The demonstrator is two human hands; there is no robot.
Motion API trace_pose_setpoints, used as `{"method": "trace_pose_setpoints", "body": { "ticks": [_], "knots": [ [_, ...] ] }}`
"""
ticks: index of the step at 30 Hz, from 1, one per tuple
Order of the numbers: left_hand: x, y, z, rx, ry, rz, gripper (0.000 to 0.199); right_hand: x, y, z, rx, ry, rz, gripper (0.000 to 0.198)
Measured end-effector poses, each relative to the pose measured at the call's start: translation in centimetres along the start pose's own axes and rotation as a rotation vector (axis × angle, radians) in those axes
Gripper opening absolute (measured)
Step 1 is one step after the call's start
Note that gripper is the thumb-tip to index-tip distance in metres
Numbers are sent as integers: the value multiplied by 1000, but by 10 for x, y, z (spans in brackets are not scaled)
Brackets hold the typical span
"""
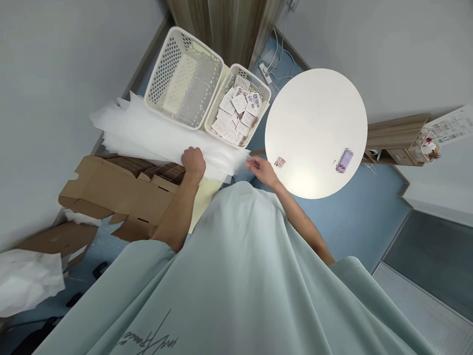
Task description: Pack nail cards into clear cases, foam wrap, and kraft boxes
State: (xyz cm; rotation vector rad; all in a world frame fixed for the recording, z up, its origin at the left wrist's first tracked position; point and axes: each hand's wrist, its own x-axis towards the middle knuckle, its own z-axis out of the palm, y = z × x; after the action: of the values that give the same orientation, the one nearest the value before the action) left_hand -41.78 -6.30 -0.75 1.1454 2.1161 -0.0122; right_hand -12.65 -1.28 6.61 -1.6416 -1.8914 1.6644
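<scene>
My left hand (194, 163) is closed and rests on a pile of thin white packing sheets (155, 129); whether anything is inside its fingers is hidden. At the right end of the pile, the fingertips of my right hand (263, 169) are drawn together at a sheet's corner. Just beyond the sheets stand two white plastic baskets. The larger basket (182, 30) holds flat clear-looking pieces. In the smaller basket (269, 89) lie several white cards with small printed or mounted pieces.
A white round table (314, 113) stands to the right, bearing a small patterned card (280, 162) and a blurred purple item (344, 160). Open cardboard boxes (121, 190) lie at the left. A power strip (265, 73) with cables is on the floor behind.
</scene>
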Motion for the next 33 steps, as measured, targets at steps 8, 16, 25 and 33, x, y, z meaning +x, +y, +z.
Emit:
{"method": "trace_pose_setpoints", "body": {
  "ticks": [8,16,25,33],
  "knots": [
    [-25,-9,-21,-44,130,51,39,-1,-6,8,-28,-28,-12,28],
    [-85,13,-78,-219,227,190,23,-3,-35,2,34,17,-93,49],
    [-123,78,-89,-299,279,469,23,-42,-72,-33,-97,366,-274,111],
    [-128,149,-57,-307,336,787,21,-83,-69,-79,-169,462,-294,71]
  ]
}}
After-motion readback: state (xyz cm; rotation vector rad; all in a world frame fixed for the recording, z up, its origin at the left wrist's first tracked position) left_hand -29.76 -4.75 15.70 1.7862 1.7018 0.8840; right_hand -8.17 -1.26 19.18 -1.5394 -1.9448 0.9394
